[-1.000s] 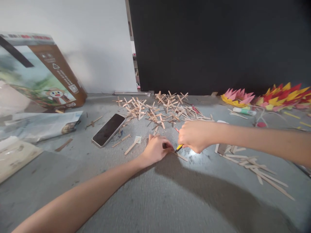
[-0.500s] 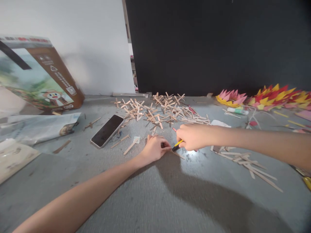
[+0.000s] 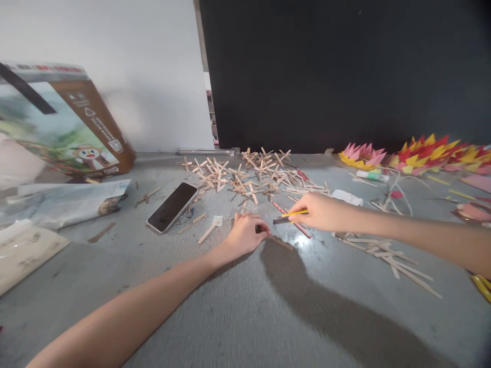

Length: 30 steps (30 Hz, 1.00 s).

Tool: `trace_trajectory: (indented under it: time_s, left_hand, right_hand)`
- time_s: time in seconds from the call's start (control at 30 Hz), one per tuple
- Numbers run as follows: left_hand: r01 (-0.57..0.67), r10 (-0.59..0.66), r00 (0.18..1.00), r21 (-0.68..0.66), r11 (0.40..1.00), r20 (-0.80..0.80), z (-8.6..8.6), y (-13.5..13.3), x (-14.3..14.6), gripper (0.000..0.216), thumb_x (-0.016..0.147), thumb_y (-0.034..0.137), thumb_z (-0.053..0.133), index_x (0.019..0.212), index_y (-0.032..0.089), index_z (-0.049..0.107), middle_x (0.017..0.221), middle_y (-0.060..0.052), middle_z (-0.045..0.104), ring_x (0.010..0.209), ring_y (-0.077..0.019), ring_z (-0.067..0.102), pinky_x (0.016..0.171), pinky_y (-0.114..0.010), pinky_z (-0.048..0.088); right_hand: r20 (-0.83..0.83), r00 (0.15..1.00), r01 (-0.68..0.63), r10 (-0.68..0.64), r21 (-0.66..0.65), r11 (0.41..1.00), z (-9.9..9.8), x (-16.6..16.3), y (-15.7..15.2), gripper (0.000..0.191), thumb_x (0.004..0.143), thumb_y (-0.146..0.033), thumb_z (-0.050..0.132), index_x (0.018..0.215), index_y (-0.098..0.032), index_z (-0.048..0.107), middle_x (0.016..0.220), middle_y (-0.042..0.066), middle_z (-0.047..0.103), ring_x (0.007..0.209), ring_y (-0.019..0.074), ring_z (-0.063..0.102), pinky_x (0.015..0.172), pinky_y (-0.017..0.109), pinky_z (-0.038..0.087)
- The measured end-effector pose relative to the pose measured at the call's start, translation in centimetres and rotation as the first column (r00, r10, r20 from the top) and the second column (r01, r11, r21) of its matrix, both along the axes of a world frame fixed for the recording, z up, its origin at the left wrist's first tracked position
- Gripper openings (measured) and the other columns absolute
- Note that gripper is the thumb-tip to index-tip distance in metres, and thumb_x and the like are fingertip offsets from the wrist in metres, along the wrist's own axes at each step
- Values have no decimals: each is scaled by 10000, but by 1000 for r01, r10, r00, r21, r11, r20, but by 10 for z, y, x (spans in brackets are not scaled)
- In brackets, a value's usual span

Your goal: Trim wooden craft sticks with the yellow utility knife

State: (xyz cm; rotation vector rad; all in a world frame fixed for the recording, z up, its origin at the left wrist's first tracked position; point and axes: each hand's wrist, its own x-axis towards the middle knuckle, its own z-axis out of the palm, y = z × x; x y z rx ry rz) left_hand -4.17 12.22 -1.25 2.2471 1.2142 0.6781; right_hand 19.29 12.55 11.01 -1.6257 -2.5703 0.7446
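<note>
My left hand (image 3: pixel 249 234) rests on the grey table, its fingers closed on one end of a wooden craft stick (image 3: pixel 282 243) that points out to the right. Just above the table, to the right of that stick, my right hand (image 3: pixel 316 212) grips a yellow and black box cutter (image 3: pixel 293 216), its tip pointing left. A red patterned pencil (image 3: pixel 303 230) lies beneath the cutter. Behind both hands spreads a heap of craft sticks (image 3: pixel 245 176), several joined into crosses and stars.
A phone (image 3: pixel 172 207) and plastic packets (image 3: pixel 72 199) lie left, before a printed box (image 3: pixel 76 122). Loose sticks (image 3: pixel 387 255) are scattered at right, with a glue stick (image 3: pixel 372 176), folded paper flowers (image 3: pixel 425 156) and yellow-handled scissors (image 3: pixel 481 286). A black panel (image 3: pixel 337 76) stands behind.
My right hand has lifted the box cutter away from the craft stick, up and to the right, and the cutter now lies more level. My left hand keeps its hold on the stick.
</note>
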Motion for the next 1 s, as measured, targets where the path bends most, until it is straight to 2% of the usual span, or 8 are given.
trace_trajectory:
  time_s: [0.13,0.3,0.47,0.63,0.77,0.83,0.93,1.0]
  left_hand:
    - [60,-60,998,68,996,5,-8,1,0,197,976,177,598,865,207,758,946,-31,769,1008,-233,646,1001,-410,350]
    - [157,-143,985,161,974,-92,-5,-5,-1,264,1031,116,437,954,182,681,993,-49,726,1018,-221,647,995,-405,368]
    - [233,-221,971,169,958,-90,3,-9,-1,118,948,303,690,972,194,653,1040,-54,699,1026,-241,642,974,-392,421]
    - [260,-232,960,188,947,-157,-2,-12,2,119,1009,187,544,915,171,616,1018,-88,667,973,-236,639,899,-364,482]
    - [141,-126,984,125,982,-123,-13,-12,1,216,930,8,433,1022,165,551,907,-85,661,760,-195,619,723,-313,469]
    - [21,-23,999,29,999,48,-17,-9,0,248,922,13,423,1094,173,501,787,-35,633,630,-165,570,620,-273,412]
    - [-74,87,954,-58,996,288,-17,-1,-2,168,1024,145,355,1150,188,459,693,12,594,581,-153,548,588,-253,378]
    - [-105,126,925,-78,991,358,-14,2,-2,195,1072,243,297,1173,194,457,674,21,596,597,-156,568,616,-257,397]
  right_hand:
    - [-87,992,97,-90,79,992,7,16,0,340,948,-458,619,790,-200,775,524,-25,471,469,102,278,497,308,184]
    - [-319,933,155,-166,-60,986,5,28,-21,467,968,-578,593,693,-206,659,579,-19,509,472,97,326,474,280,222]
    - [-494,811,214,-313,-247,945,-29,35,-47,467,984,-599,571,740,-203,612,653,-22,524,500,92,349,482,262,224]
    - [-505,815,220,-284,-184,958,-60,38,-49,496,1000,-589,558,699,-194,568,610,-44,417,526,99,335,495,256,221]
    - [-616,732,313,-291,-76,947,-69,27,-46,349,1024,-541,556,1111,-226,677,715,-32,505,558,112,397,507,254,305]
    - [-702,660,353,-269,-26,935,-75,15,-47,451,1039,-504,546,1439,-296,531,782,-29,522,598,128,448,547,261,378]
    - [-806,547,344,-225,-29,938,-91,-6,-51,541,1065,-478,497,1576,-353,371,801,-35,498,554,125,418,520,266,384]
    - [-823,522,356,-224,-29,934,-103,-17,-54,520,1074,-478,475,1573,-350,403,818,-25,524,532,117,433,501,263,383]
